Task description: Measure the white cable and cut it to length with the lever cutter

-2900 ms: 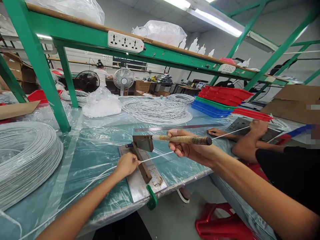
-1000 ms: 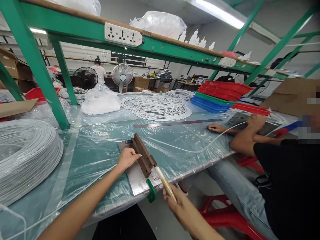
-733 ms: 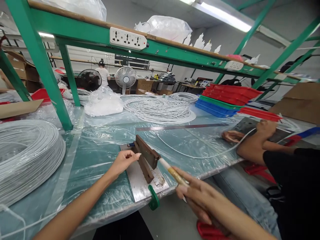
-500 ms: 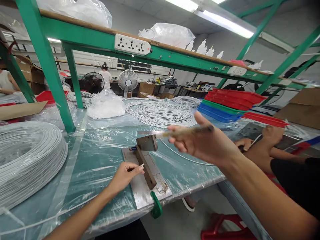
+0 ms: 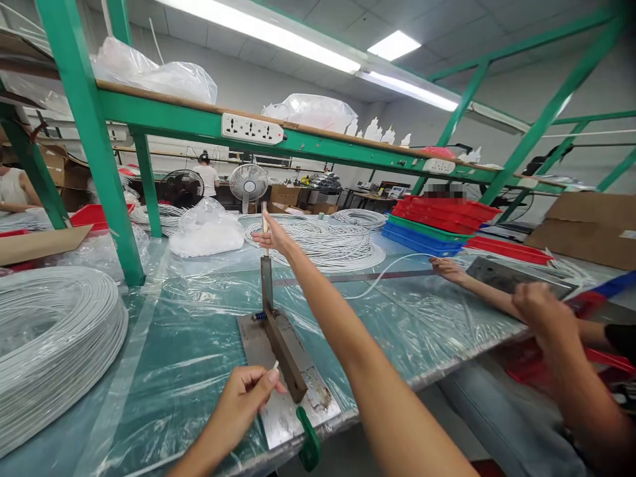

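In the head view, shows more of the ceiling [image 5: 342, 23] than half a second ago, with the lever handle [image 5: 264, 212] swung up from lying sideways to near-upright at the centre of the frame. Has the right hand [image 5: 277, 240] farther up and left than before, the left hand [image 5: 241, 401] lower. Points the handle upward, in line with the flat metal arm [image 5: 267, 281] below, long axis near vertical; meets the brown metal bar [image 5: 285, 361] at its upper end, the latter slanting toward the lower right on the metal plate [image 5: 278, 424]. Rests the right hand against the handle, fingers nearly straight, not curled round. Pinches the white cable [image 5: 276, 364] between left thumb and fingers, a short end poking upward from the grip, just left of the bar. Includes the green clamp [image 5: 309, 440] at the edge of the table [image 5: 189, 331], lower centre, and a co-worker's hand [image 5: 450, 268] at right.
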A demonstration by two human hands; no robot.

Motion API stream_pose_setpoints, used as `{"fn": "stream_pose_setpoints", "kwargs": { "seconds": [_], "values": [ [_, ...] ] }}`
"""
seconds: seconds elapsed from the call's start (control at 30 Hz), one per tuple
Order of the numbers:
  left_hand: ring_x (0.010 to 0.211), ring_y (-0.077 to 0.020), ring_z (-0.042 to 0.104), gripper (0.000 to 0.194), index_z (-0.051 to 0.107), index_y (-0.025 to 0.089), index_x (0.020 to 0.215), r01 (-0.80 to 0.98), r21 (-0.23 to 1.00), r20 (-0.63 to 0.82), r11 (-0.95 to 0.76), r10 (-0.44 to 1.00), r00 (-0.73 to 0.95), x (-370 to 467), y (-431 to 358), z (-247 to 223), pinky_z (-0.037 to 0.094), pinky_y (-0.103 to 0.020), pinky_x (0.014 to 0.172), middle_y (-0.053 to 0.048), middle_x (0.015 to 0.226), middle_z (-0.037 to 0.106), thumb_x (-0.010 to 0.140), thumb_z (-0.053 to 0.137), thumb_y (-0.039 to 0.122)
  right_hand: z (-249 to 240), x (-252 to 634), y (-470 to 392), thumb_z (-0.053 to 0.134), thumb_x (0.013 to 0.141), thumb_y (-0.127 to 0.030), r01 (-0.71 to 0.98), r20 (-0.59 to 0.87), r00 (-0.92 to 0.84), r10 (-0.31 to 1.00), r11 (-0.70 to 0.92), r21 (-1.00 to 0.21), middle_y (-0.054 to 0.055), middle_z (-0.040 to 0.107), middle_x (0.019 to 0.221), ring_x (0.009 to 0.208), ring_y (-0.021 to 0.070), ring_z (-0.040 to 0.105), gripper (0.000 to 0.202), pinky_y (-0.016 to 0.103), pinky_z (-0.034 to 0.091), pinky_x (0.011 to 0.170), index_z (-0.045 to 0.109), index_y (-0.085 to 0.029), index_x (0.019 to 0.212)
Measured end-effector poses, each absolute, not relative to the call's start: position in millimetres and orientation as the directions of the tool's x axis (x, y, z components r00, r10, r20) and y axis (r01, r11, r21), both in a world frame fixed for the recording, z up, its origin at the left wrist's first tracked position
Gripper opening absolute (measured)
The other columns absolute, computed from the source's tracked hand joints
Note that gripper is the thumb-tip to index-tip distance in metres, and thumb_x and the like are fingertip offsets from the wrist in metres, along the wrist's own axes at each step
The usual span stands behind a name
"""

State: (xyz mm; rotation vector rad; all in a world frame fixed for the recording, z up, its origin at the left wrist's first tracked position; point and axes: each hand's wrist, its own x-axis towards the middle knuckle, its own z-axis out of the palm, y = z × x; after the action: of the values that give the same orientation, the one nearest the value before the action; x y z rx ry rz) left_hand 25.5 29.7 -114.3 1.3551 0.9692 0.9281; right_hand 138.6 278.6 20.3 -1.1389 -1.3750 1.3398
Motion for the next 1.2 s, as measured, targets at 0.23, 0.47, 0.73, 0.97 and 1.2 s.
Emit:
{"fn": "stream_pose_setpoints", "kwargs": {
  "seconds": [0.23, 0.47, 0.73, 0.97, 1.2],
  "values": [
    [0.04, -0.0067, 0.029, 0.06, 0.06, 0.013, 0.067, -0.137, 0.99, -0.013, 0.042, 0.977, 0.211, 11.5, 29.0, -85.2, 0.021, -0.02, 0.042, 0.006, 0.043, 0.036, 0.068, 0.052, 0.072, 8.6, 120.5, 262.7, 0.052, 0.089, -0.031, 0.15, 0.14, -0.163, 0.977, 0.165, -0.975, 0.005, 0.063, 0.094, 0.079, 0.015, 0.061, 0.047, 0.032, 0.046, 0.08, 0.038, -0.018, 0.131],
    [0.042, -0.0051, 0.024, 0.046, 0.049, 0.017, 0.062, -0.494, 0.856, 0.079, -0.149, 0.984, -0.159, -7.8, 24.1, -35.2, 0.023, -0.017, 0.041, 0.007, 0.044, 0.031, 0.073, 0.06, 0.06, -30.5, 130.8, 121.5, 0.06, 0.08, -0.026, 0.21, 0.033, -0.703, 0.711, 0.252, -0.945, 0.0, 0.063, 0.067, 0.055, 0.0123, 0.059, 0.036, 0.023, 0.047, 0.057, 0.057, -0.015, 0.114],
    [0.039, -0.0053, 0.021, 0.039, 0.046, 0.017, 0.061, -0.61, 0.73, 0.166, -0.31, 0.945, -0.281, 6.5, 16.6, -14.9, 0.025, -0.016, 0.038, 0.008, 0.044, 0.028, 0.08, 0.058, 0.05, -97.7, 110.7, 22.5, 0.055, 0.066, -0.07, 0.149, -0.118, -0.922, 0.368, 0.057, -0.987, -0.002, 0.053, 0.061, 0.047, 0.0046, 0.047, 0.057, 0.015, 0.04, 0.048, 0.051, -0.015, 0.079],
    [0.04, -0.0075, 0.039, 0.039, 0.051, 0.017, 0.064, -0.511, 0.828, 0.15, -0.23, 0.97, -0.193, 4.1, 17.6, -13.1, 0.034, -0.017, 0.041, 0.005, 0.046, 0.044, 0.076, 0.06, 0.053, -82.8, 109.6, 5.1, 0.045, 0.069, -0.076, 0.015, 0.002, -0.883, 0.47, 0.032, -0.999, 0.003, 0.055, 0.069, 0.056, 0.007, 0.052, 0.07, 0.016, 0.042, 0.052, 0.063, -0.011, 0.085],
    [0.067, -0.0179, 0.059, 0.048, 0.065, 0.015, 0.085, -0.259, 0.95, 0.185, -0.173, 0.982, 0.023, -0.6, 20.4, -18.5, 0.047, -0.028, 0.067, -0.006, 0.072, 0.065, 0.075, 0.054, 0.061, -84.4, 121.7, 1.4, 0.048, 0.077, -0.068, -0.191, 0.1, -0.768, 0.633, -0.078, -0.978, 0.001, 0.056, 0.057, 0.044, 0.0079, 0.054, 0.053, 0.016, 0.042, 0.043, 0.05, -0.014, 0.078]
  ]
}}
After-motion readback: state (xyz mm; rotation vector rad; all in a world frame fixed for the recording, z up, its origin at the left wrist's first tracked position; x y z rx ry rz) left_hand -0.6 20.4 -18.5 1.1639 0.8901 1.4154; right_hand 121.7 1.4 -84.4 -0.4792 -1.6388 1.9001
